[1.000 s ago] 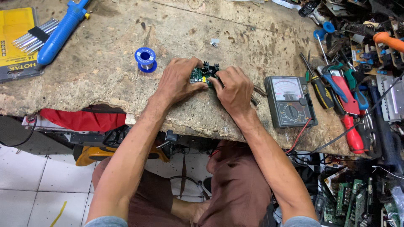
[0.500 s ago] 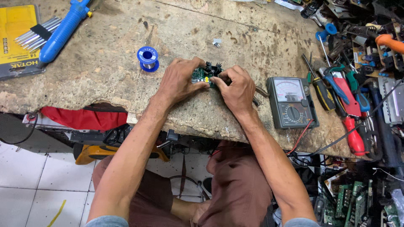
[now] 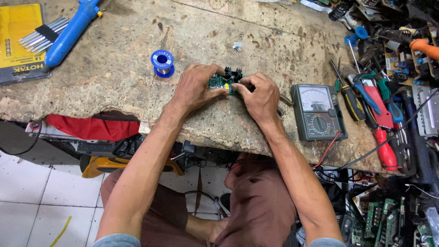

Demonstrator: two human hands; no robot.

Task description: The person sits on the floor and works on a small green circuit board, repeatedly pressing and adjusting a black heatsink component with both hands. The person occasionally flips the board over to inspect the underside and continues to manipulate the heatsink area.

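A small green circuit board (image 3: 220, 82) with black finned heat sinks lies near the middle of the worn wooden bench (image 3: 114, 73). My left hand (image 3: 196, 88) grips the board's left side with its fingers curled over it. My right hand (image 3: 260, 97) pinches the board's right edge with thumb and forefinger. Most of the board is hidden under my fingers.
A blue solder spool (image 3: 162, 63) sits just left of my hands. A grey analogue multimeter (image 3: 318, 112) lies to the right, then screwdrivers and pliers (image 3: 375, 110). A blue desoldering pump (image 3: 71, 31) and a yellow hex key pack (image 3: 18, 39) lie far left. Circuit boards (image 3: 384, 219) pile below right.
Both hands stay on the board, with only small finger shifts. The view has drifted slightly.
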